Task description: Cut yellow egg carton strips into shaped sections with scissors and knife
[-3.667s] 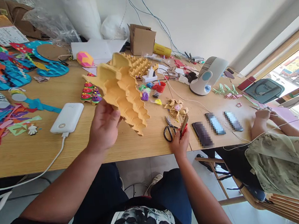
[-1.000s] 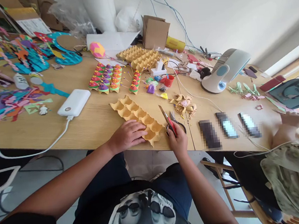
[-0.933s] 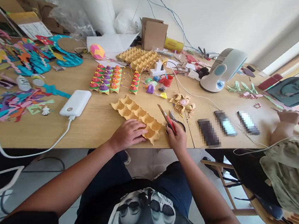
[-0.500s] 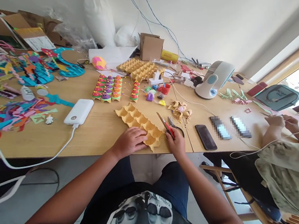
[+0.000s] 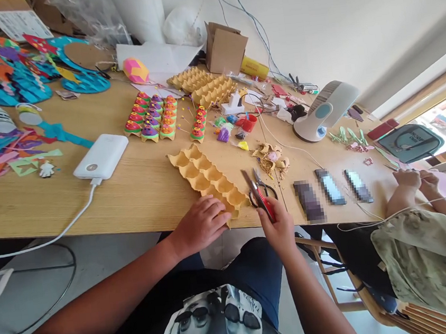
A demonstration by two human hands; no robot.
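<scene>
A pale wood-grain desk (image 5: 147,201) runs along a white wall (image 5: 334,12), with a window at the right. At the near middle of the desk lies a piece of egg carton (image 5: 202,172), plain yellow, two cups wide, slanting from far left to near right. Its rounded hollows sit in neat rows, and its border is wavy, rising to small points. The left hand (image 5: 203,225) lies over the carton's near end, fingers together and loosely bent; the thumb is hidden, so whether it grips cannot be told. The right hand (image 5: 279,225) is wrapped around a red-handled knife (image 5: 264,202), its narrow blade pointing far and slightly left, just right of the carton.

The carton's near corner reaches the desk's front edge. To its left, a broad stretch of wood grain lies between it and a white power bank (image 5: 101,156). Room is tighter on the right, where black-handled scissors (image 5: 271,189) lie just beyond the knife, then three blurred phones (image 5: 331,186).

The carton looks like rough, matte pulp. Torn, crumbly carton scraps (image 5: 270,158) lie farther right. Beyond, painted cups (image 5: 152,116) stand in bumpy rows of red, purple and orange over green. At far right, another person's hands (image 5: 416,184) meet.
</scene>
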